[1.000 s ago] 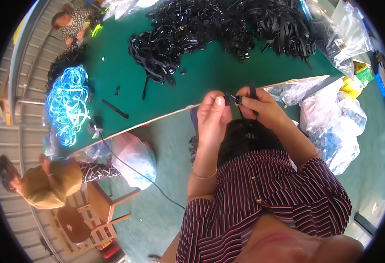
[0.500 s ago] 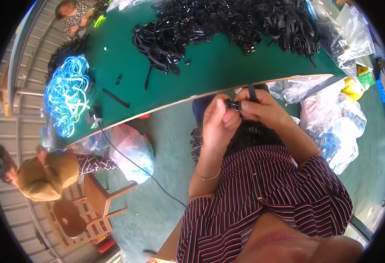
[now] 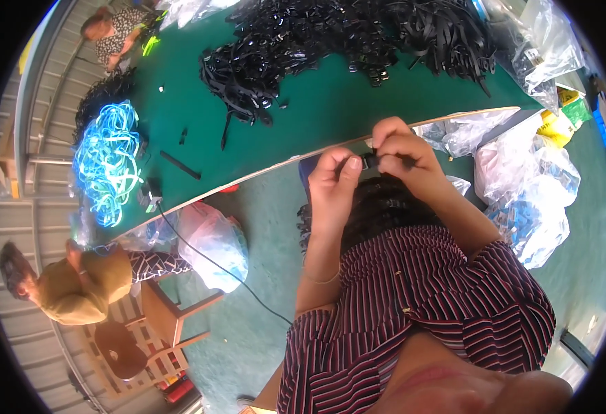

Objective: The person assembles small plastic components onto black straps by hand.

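Just off the table's near edge, my left hand [image 3: 333, 183] and my right hand [image 3: 412, 160] are close together. Between them is a small black buckle [image 3: 368, 161], pinched by the left thumb and fingers at one side. On its other side, my right fingers close round the black strap that runs from it; most of this strap is hidden in the hand. Black straps with buckles [image 3: 385, 203] lie in a bunch on my lap, just below both hands.
The green table [image 3: 247, 162] bears a large heap of black straps [image 3: 289, 58], a pile of blue cords [image 3: 107, 162] and a small corded box [image 3: 150, 195]. Stuffed plastic bags [image 3: 523, 193] stand at right, another bag [image 3: 213, 241] under the table. Two people work at left.
My right hand has risen and its fingers have curled round the strap that hung over it. My left hand has shifted slightly left. The view has tilted a little.
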The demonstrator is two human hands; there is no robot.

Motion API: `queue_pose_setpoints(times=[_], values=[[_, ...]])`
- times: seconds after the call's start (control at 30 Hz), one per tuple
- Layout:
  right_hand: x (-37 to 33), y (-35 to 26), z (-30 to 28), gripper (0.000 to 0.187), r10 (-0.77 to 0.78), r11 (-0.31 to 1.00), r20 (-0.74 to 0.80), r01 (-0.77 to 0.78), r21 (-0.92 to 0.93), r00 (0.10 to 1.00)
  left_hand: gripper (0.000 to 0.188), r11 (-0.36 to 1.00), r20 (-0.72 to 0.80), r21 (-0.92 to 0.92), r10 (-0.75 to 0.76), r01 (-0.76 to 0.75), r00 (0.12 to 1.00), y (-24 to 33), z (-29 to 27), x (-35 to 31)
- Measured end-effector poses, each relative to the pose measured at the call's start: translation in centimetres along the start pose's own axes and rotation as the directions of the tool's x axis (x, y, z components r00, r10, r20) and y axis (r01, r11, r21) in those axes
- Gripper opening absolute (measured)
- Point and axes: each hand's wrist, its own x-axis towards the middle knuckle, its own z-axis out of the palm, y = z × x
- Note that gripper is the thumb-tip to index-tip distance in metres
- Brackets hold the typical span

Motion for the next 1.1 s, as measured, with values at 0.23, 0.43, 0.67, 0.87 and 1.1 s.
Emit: queue_pose_setpoints(times=[0.23,0.43,0.67,0.87,1.1], values=[[0.0,-0.1,-0.4,0.020,0.334,0.843,0.089,-0.339,0.418,0.938,0.011,0.948,0.121,0.276,0.130,-0.159,0.984,0.9,0.8,0.3],[0.2,0.4,0.1,0.010,0.164,0.977,0.147,-0.181,0.109,0.975,0.013,0.921,0.193,-0.320,-0.169,0.225,0.967,1.9,0.5,-0.2],[0.8,-0.7,0.8,0.014,0.087,0.982,0.176,-0.114,0.150,0.981,0.021,0.806,0.257,-0.531,-0.141,0.262,0.956,2.2,0.4,-0.5],[0.9,-0.9,1.6,0.014,0.133,0.954,0.164,-0.171,0.245,0.977,0.025,0.707,0.291,-0.646,-0.120,0.288,0.949,2.0,-0.2,-1.0],[1.3,-0.4,2.1,0.020,0.061,0.986,0.175,-0.086,0.143,0.983,0.016,0.826,0.182,-0.522,-0.137,0.214,0.974,3.1,-0.3,-1.6]])
